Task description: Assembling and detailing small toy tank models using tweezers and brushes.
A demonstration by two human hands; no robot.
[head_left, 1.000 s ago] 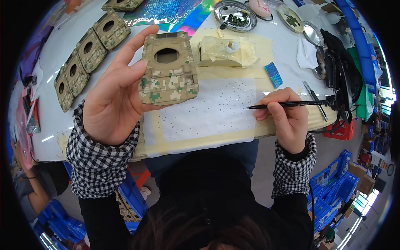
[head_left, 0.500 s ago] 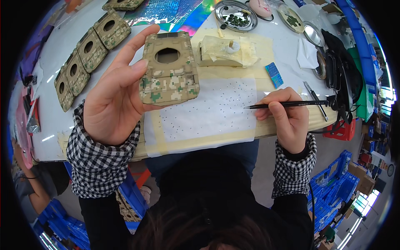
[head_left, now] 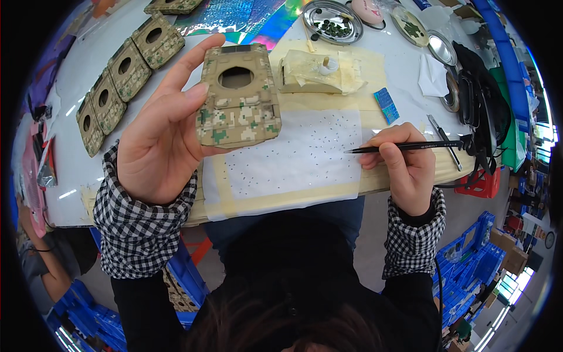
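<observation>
Over the white sheet (head_left: 264,179)'s far-left corner, our left fingers (head_left: 193,97) grip the hull (head_left: 237,114), camouflage already on; by the sheet's right edge, our right fingers (head_left: 390,154) pinch tweezers (head_left: 431,145). Unplaced specks (head_left: 310,184) dot the sheet.

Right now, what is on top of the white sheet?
Tiny dark pieces lie scattered on the white sheet. The camouflage hull in the left hand hides its upper left part; anything there cannot be seen.
</observation>
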